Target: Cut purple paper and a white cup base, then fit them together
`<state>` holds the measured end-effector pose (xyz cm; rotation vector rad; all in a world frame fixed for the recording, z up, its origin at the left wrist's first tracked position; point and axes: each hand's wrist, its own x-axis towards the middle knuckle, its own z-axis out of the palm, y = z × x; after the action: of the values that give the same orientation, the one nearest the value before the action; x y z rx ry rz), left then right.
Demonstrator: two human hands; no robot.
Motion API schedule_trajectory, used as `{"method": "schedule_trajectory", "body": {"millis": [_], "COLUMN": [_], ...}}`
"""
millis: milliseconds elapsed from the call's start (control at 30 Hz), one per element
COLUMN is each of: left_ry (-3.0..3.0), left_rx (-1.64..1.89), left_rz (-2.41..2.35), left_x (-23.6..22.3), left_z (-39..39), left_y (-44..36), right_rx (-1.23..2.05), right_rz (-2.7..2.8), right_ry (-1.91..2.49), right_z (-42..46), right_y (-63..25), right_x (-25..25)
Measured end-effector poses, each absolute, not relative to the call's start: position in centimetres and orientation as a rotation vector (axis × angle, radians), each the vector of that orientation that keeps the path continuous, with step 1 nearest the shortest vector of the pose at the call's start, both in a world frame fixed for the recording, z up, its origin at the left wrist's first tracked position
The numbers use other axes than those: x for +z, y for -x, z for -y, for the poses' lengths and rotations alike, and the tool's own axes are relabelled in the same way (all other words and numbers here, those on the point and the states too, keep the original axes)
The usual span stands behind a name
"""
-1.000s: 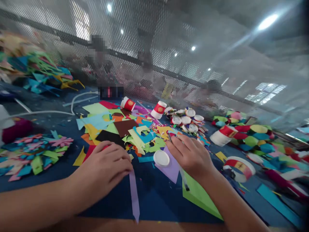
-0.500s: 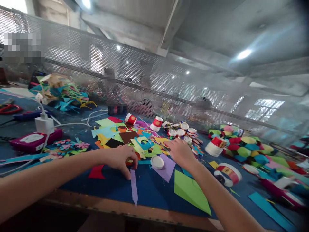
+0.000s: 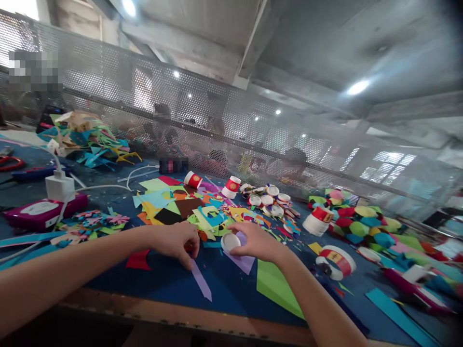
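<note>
My left hand [image 3: 179,243] is closed, with a narrow purple paper strip [image 3: 201,280] pinched between thumb and fingers. The strip points down and right toward the table's front edge. Over on the right, my right hand [image 3: 255,241] has its thumb and fingers around a small white round lid [image 3: 230,242], which is over a piece of purple paper [image 3: 240,264]. The hand covers part of both. Beneath my right forearm is a light green paper sheet [image 3: 277,286]. Just beyond both hands is a heap of coloured paper scraps [image 3: 188,207].
Red-and-white paper cups [image 3: 231,186] stand behind the scraps, near piled white lids [image 3: 266,200]. At right are a paper ring [image 3: 336,263] and coloured paper shapes [image 3: 361,219]. A magenta box [image 3: 43,212] with cables and red-handled scissors [image 3: 10,163] are at left. A perforated screen [image 3: 202,106] stands behind.
My right hand has moved from the scraps down and left to the white lid. The purple strip in my left hand has swung its lower end to the right.
</note>
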<state>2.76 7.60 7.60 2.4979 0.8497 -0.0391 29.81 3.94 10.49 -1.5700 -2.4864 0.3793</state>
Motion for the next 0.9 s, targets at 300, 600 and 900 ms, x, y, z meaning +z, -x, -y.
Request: {"method": "schedule_trajectory", "body": {"millis": [300,600,900], "left_ry": [-2.420,-2.345,-2.617], "left_rx": [0.159,0.584,1.061], "left_rz": [-0.848,-0.621,-0.248], "left_x": [7.6,7.3,6.5], "left_z": [-6.7,-5.9,-2.3], "left_y": [-2.3,-2.2,-3.0], "right_rx": [0.517,-0.273,0.261], "right_rz": [2.515,2.014,1.570], "right_ry": [1.478,1.066,1.275], "right_z": [0.0,9.1,10.2], "right_y": [-29.2,-26.3,-23.5], "right_x": [11.5,6.5,3.9]}}
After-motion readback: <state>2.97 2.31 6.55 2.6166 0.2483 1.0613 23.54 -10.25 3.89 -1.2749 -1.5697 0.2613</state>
